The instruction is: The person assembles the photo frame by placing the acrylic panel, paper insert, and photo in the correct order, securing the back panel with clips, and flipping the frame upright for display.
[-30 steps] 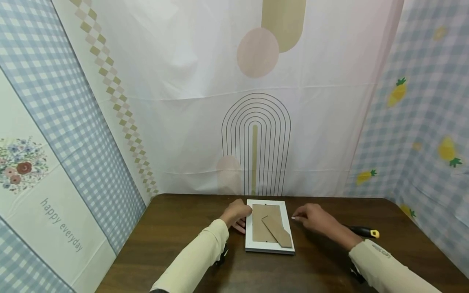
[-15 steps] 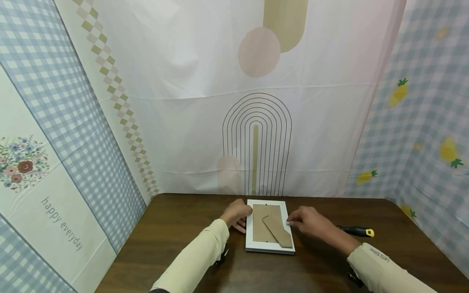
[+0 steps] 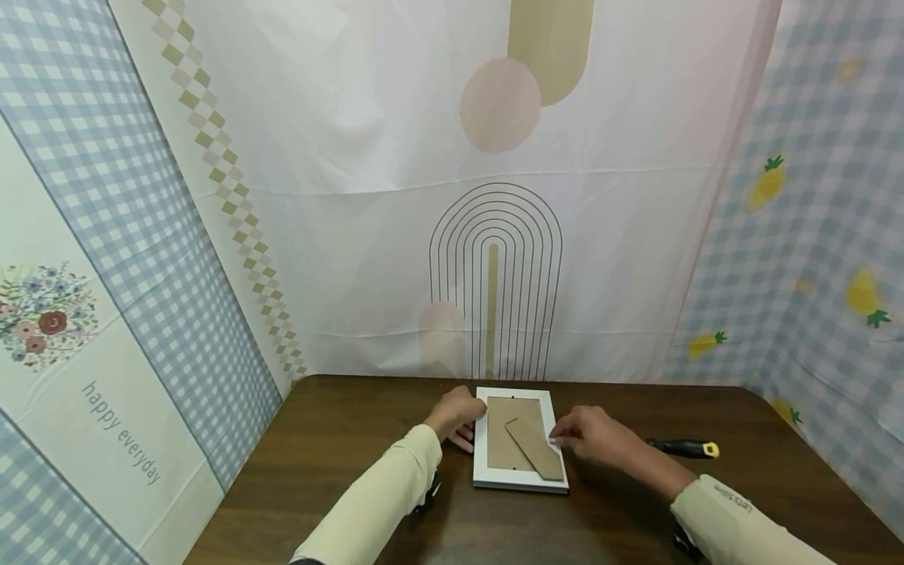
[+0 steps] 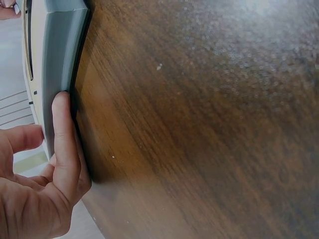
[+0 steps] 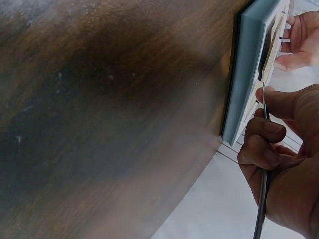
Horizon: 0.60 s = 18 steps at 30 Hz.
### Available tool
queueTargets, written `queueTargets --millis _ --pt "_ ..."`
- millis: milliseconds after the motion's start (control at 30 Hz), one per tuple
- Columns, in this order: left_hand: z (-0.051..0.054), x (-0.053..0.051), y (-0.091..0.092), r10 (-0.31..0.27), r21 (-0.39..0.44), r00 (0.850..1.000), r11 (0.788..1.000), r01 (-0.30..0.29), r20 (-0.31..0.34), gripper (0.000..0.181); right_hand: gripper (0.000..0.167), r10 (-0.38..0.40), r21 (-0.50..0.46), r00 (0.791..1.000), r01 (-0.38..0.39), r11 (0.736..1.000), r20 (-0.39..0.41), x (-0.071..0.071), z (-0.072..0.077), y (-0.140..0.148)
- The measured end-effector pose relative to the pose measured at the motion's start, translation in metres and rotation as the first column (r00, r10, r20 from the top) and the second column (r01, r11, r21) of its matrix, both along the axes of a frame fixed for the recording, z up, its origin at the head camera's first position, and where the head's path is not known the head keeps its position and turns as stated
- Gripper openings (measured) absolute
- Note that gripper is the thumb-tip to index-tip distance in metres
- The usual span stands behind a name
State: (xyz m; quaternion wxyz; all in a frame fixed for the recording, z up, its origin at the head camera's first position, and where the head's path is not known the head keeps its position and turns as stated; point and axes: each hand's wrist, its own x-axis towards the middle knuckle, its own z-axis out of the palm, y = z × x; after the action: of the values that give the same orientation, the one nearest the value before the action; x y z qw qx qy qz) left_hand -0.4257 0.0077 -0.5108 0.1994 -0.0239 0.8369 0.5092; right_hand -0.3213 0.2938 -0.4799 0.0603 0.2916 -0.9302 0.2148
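A white picture frame (image 3: 483, 463) lies face down, its brown backing and angled stand flap (image 3: 534, 449) uppermost. At its left edge, the left hand (image 3: 459, 416) holds the side; in the left wrist view that hand (image 4: 47, 174) has its thumb at the back edge and fingers along the side. The right hand (image 3: 593, 435) is at the frame's right edge. In the right wrist view this hand (image 5: 284, 144) pinches a thin metal shaft (image 5: 261, 209), whose tip is by the backing. A black handle with a yellow end (image 3: 685, 448) shows behind the right forearm.
The dark wooden table (image 3: 339, 439) meets a printed white curtain (image 3: 353, 275) at its back edge. Blue checked cloth hangs at the left (image 3: 141, 196) and right (image 3: 833, 235).
The right hand has moved left to the frame's edge, and the black and yellow handle has shifted left too. The left hand and frame have stayed in place.
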Motion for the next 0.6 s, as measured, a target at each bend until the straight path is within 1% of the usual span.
queueTargets --millis 33,167,233,267,400,433,467,600 --pt "0.001 0.001 0.0 0.0 0.001 1.0 1.0 0.0 -0.006 0.047 0.007 0.003 0.001 1.0 -0.003 1.0 -0.001 0.0 0.0 0.0" --pt "0.021 0.02 0.001 -0.008 -0.009 1.0 1.0 0.008 -0.012 0.048 0.008 0.015 0.001 1.0 -0.015 1.0 0.001 0.001 -0.002 0.0" --pt "0.025 0.025 0.002 -0.011 -0.011 1.0 1.0 0.01 -0.018 0.049 0.008 0.017 -0.001 1.0 -0.017 1.0 0.011 0.002 -0.003 -0.001" --pt "0.03 0.029 0.001 -0.014 -0.013 1.0 1.0 0.014 -0.019 0.05 0.008 0.016 -0.001 1.0 -0.016 1.0 0.016 0.002 -0.003 -0.001" --pt "0.034 0.033 0.0 -0.018 -0.011 1.0 1.0 0.017 -0.022 0.049 0.009 0.001 -0.011 0.999 -0.001 1.0 0.037 0.003 -0.004 -0.003" --pt "0.035 0.034 0.0 -0.02 -0.012 1.0 1.0 0.02 -0.023 0.049 0.009 0.002 -0.01 0.999 -0.001 1.0 0.032 0.004 -0.005 -0.003" --pt "0.038 0.036 0.0 -0.019 -0.012 1.0 1.0 0.019 -0.022 0.048 0.009 -0.004 -0.015 0.999 0.005 1.0 0.036 0.004 -0.005 -0.003" --pt "0.037 0.035 0.001 -0.017 -0.016 0.999 1.0 0.016 -0.027 0.046 0.01 -0.025 -0.027 0.999 0.026 0.999 0.043 0.005 -0.007 -0.004"
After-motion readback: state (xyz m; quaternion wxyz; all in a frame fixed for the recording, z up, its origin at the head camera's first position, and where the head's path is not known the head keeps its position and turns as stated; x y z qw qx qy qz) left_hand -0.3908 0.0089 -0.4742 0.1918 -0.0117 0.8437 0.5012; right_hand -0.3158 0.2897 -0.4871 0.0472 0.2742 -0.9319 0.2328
